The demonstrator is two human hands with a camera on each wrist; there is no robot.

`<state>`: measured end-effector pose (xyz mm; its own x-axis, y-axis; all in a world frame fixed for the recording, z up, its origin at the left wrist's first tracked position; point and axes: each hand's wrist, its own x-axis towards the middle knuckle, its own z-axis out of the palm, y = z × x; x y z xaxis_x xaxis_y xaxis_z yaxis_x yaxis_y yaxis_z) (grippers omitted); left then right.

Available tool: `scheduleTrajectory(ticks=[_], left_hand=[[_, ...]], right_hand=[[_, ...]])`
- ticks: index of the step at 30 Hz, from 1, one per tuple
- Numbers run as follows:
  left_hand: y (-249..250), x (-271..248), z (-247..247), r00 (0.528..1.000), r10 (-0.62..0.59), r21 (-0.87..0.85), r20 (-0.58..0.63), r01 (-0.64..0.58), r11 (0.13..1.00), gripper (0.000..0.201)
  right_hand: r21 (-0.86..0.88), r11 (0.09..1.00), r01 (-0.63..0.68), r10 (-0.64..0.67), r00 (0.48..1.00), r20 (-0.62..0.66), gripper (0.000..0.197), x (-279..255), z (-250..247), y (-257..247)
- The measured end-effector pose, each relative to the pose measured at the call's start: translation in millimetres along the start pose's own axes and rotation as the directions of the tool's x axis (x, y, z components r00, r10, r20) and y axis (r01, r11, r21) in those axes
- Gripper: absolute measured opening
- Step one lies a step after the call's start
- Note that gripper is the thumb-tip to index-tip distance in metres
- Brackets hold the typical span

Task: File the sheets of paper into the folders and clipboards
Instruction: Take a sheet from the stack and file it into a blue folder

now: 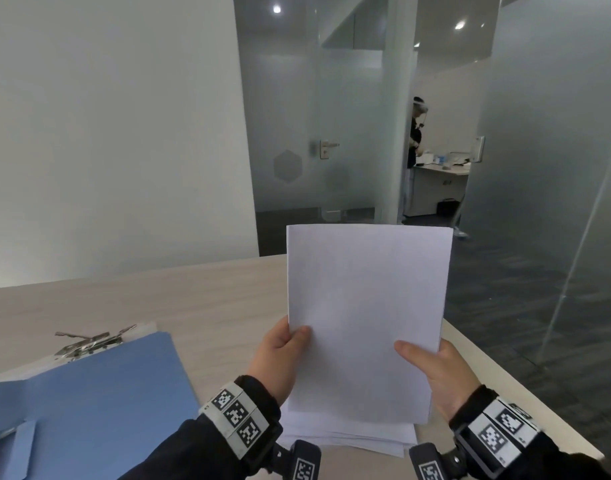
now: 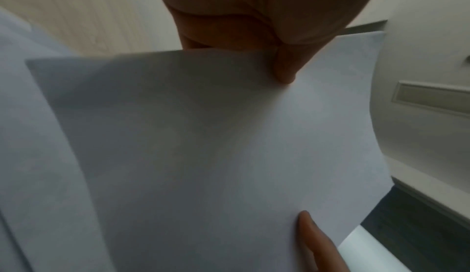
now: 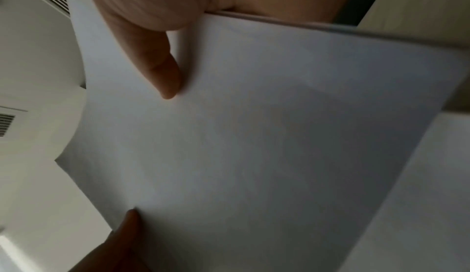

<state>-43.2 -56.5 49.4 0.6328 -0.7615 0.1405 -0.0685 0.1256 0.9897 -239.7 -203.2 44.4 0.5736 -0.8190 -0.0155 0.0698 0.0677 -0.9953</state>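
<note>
Both hands hold a sheaf of white sheets [image 1: 366, 313] upright above the table [image 1: 200, 306]. The left hand [image 1: 279, 355] pinches its left edge low down, thumb on the near face; the right hand [image 1: 435, 372] pinches the right edge a little lower, thumb likewise in front. The fingers of both are hidden behind the paper, so how they lie there cannot be told. How many sheets are in the sheaf is not clear; the right wrist view shows a thin stacked edge under the palm.

Below the grip, more loose sheets [image 1: 349, 438] lie on the table, mostly covered by the held sheaf and the wrists. To the left of the left hand lies an open blue folder [image 1: 89, 403], cut off by the frame's lower edge, with a metal clip [image 1: 89, 341] at its far end.

Both wrist views are blurred and almost filled by paper; each shows its own thumb on the sheet and the other hand's thumb tip low in the frame.
</note>
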Motion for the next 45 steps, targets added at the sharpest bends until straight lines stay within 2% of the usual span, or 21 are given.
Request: scheduleTrajectory(ticks=[3, 7, 11, 13, 15, 17, 21, 24, 27, 29, 31, 34, 36, 37, 39, 40, 42, 45], left_hand=[[10.1, -10.6, -22.6, 0.997, -0.007, -0.060, -0.081, 0.002, 0.998, 0.020], [18.4, -32.6, -76.1, 0.978, -0.093, -0.115, -0.188, 0.072, 0.991, 0.022], [20.2, -66.7, -142.1, 0.934, -0.243, -0.039, -0.263, 0.241, 0.970, 0.022], [21.0, -87.8, -176.4, 0.908, -0.303, 0.004, -0.290, 0.318, 0.948, 0.022], [22.8, -111.2, -210.7, 0.885, -0.304, 0.073, -0.353, 0.350, 0.934, 0.023], [26.4, -136.6, -244.6, 0.839, -0.276, 0.116, -0.469, 0.368, 0.922, 0.022], [30.7, -182.8, -308.3, 0.714, -0.248, 0.105, -0.655, 0.411, 0.906, 0.021], [32.1, -207.8, -338.7, 0.646, -0.207, 0.116, -0.735, 0.421, 0.900, 0.022], [33.9, -226.9, -356.9, 0.587, -0.205, 0.116, -0.783, 0.461, 0.880, 0.016], [36.3, -238.8, -367.3, 0.536, -0.219, 0.104, -0.815, 0.508, 0.855, 0.037], [34.7, -249.6, -379.9, 0.508, -0.216, 0.109, -0.834, 0.535, 0.838, 0.050], [33.2, -260.7, -391.4, 0.494, -0.234, 0.125, -0.837, 0.590, 0.798, 0.034], [31.0, -264.1, -396.2, 0.487, -0.239, 0.125, -0.840, 0.603, 0.788, 0.036], [30.0, -265.0, -397.8, 0.490, -0.242, 0.127, -0.837, 0.605, 0.786, 0.037], [31.0, -265.6, -398.2, 0.487, -0.238, 0.132, -0.840, 0.609, 0.782, 0.021], [30.3, -265.4, -400.2, 0.481, -0.234, 0.132, -0.845, 0.613, 0.779, 0.016], [32.9, -266.3, -402.7, 0.481, -0.210, 0.146, -0.851, 0.602, 0.785, 0.022], [48.1, -267.4, -403.7, 0.484, -0.158, 0.143, -0.861, 0.528, 0.837, 0.025]], right_hand=[[-0.016, 1.000, -0.012, 0.015, 0.991, 0.136, 0.020, -3.6, 16.7, -3.6], [-0.204, 0.979, 0.025, 0.035, 0.958, 0.285, 0.019, -2.8, 64.1, 7.3], [-0.298, 0.951, 0.087, 0.041, 0.916, 0.399, 0.017, -4.7, 127.8, 28.4], [-0.264, 0.963, 0.053, 0.076, 0.887, 0.455, 0.017, -7.4, 160.7, 39.8], [-0.231, 0.973, 0.006, 0.110, 0.865, 0.489, 0.018, -10.2, 193.1, 49.1], [-0.195, 0.980, -0.045, 0.140, 0.852, 0.504, 0.018, -10.4, 223.2, 58.6], [-0.195, 0.977, -0.080, 0.173, 0.836, 0.521, 0.016, -5.8, 276.6, 75.9], [-0.278, 0.959, -0.063, 0.210, 0.815, 0.540, 0.016, 3.6, 306.8, 83.6], [-0.375, 0.926, -0.054, 0.277, 0.772, 0.572, 0.013, 12.3, 324.5, 84.4], [-0.417, 0.907, -0.057, 0.313, 0.752, 0.579, 0.013, 16.0, 331.3, 81.6], [-0.440, 0.896, -0.057, 0.335, 0.737, 0.586, 0.013, 16.6, 336.2, 76.5], [-0.469, 0.882, -0.045, 0.357, 0.714, 0.602, 0.014, 14.3, 341.9, 70.6], [-0.467, 0.882, -0.062, 0.371, 0.702, 0.608, 0.014, 10.7, 344.2, 70.9], [-0.467, 0.882, -0.069, 0.375, 0.702, 0.605, 0.023, 9.3, 344.8, 72.3], [-0.467, 0.880, -0.085, 0.393, 0.682, 0.617, 0.051, 12.3, 346.6, 81.3], [-0.465, 0.881, -0.089, 0.397, 0.674, 0.623, 0.056, 13.1, 347.2, 84.6], [-0.463, 0.880, -0.105, 0.407, 0.670, 0.621, 0.055, 14.5, 347.2, 89.2], [-0.446, 0.887, -0.117, 0.402, 0.669, 0.625, 0.071, 16.7, 346.4, 91.4]])
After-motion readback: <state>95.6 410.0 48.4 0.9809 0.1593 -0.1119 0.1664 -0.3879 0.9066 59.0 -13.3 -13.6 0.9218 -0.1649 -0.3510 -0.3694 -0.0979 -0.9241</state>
